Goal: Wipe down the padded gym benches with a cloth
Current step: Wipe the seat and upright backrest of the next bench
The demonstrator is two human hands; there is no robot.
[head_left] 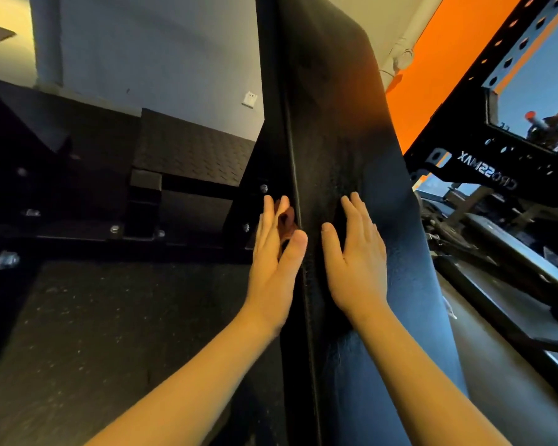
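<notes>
Black padded bench [329,140] near-upright, long axis bottom-to-top mid-frame. L hand [273,252] flat vs its left side edge, R hand [356,249] flat on pad face, both w/ fingers [358,210] straight, gripping nothing visible. Cloth not made out, poss. under R palm; R nearer the face to wipe.

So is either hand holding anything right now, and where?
Nothing is held. The left hand lies straight-fingered against the side edge of the bench pad; the right hand rests flat on its face.
</notes>
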